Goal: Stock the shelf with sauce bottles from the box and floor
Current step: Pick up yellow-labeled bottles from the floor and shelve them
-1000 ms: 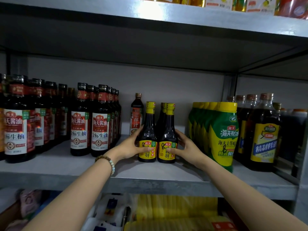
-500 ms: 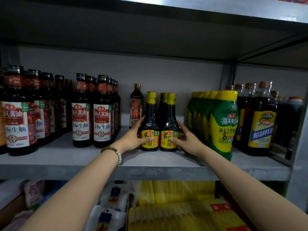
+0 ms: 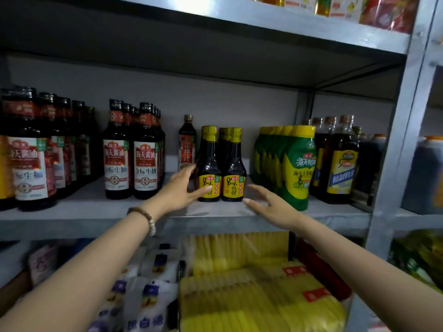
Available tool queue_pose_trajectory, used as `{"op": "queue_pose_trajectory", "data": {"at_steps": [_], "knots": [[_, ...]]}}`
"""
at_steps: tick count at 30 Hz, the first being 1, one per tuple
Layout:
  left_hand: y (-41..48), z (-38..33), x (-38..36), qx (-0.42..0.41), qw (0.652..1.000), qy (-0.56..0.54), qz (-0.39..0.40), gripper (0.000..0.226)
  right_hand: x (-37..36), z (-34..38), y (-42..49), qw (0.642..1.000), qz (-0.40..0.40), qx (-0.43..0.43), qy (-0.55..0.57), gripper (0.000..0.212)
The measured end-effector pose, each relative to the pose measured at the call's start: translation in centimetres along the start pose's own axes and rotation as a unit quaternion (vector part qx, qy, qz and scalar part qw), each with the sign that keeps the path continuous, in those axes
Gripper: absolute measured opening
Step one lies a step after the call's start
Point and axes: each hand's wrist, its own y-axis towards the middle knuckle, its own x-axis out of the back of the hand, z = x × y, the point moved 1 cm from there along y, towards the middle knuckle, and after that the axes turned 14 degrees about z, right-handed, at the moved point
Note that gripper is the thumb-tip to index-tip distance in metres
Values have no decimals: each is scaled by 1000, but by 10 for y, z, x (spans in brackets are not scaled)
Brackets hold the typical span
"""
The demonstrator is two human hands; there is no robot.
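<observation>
Touching glossy dark bottle [image 3: 209,161] (round-shouldered, yellow-capped) with left hand [image 3: 177,191].

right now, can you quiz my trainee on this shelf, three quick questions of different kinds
1. True or false: the right hand grips a bottle.
2. The left hand has its thumb across the label of a small bottle. That bottle's cap is: A red, B yellow, C black.
3. Fill in: to the right of the yellow-labelled pair stands a row of ___-and-yellow squeeze bottles.

Key: 1 false, it is open and holds nothing; 2 B; 3 green.
</observation>
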Motion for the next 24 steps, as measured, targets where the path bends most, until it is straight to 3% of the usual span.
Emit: {"op": "queue_pose_trajectory", "data": {"at_steps": [3, 8, 13, 24], "knots": [[-51, -12, 6, 47, 995, 78, 39, 103, -14, 11, -23, 997, 15, -16, -75, 59], [-142, -28, -7, 99, 980, 154, 73, 78, -46, 27, -61, 982, 0, 8, -190, 60], [-232, -22, -29, 168, 966, 159, 117, 76, -87, 46, -99, 987, 46, 22, -150, 60], [-382, 44, -87, 262, 940, 122, 179, 69, -242, 91, -147, 967, 233, 36, -99, 68]]}}
